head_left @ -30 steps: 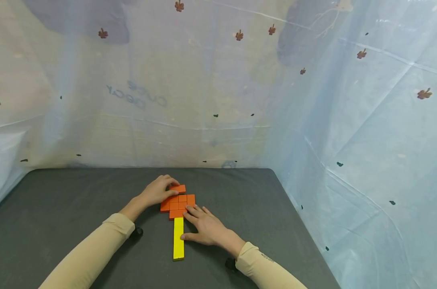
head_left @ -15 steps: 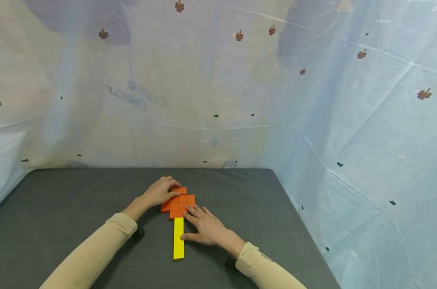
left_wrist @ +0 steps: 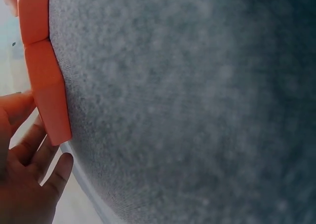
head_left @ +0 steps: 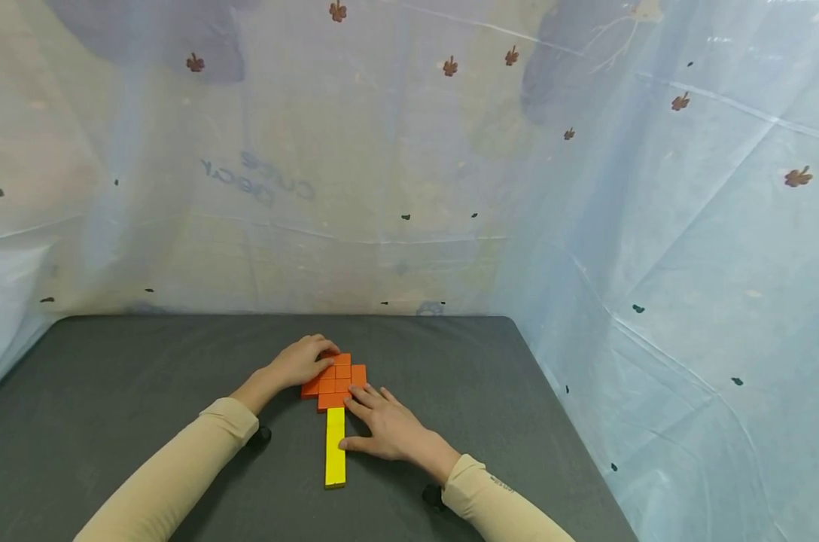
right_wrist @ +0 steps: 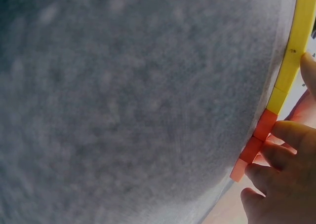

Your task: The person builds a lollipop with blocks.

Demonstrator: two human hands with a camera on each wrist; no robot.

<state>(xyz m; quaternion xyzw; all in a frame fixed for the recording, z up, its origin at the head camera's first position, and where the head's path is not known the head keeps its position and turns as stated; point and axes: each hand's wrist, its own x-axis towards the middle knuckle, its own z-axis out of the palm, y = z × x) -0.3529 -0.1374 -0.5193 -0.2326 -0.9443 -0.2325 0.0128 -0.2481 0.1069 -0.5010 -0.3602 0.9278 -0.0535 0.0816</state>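
Several flat orange blocks [head_left: 335,386] lie side by side on the dark table as a stepped patch. A yellow strip [head_left: 335,448] runs from its near edge toward the person; the right wrist view shows a seam in that yellow strip [right_wrist: 295,41]. My left hand [head_left: 299,363] pinches the farthest orange block [head_left: 342,359] between thumb and curled fingers, and this block touches the row before it. My right hand [head_left: 392,430] lies with spread fingers, fingertips on the orange blocks' right side and thumb against the yellow strip. The left hand covers part of the patch.
The dark grey table [head_left: 145,376] has rounded far corners. A translucent printed curtain [head_left: 382,165] hangs behind it and along the right side. A black wrist camera [head_left: 433,494] sits under the right cuff.
My left hand has drawn the farthest orange block toward the person, and the gap to the other orange blocks has closed. My right hand has stayed in place.
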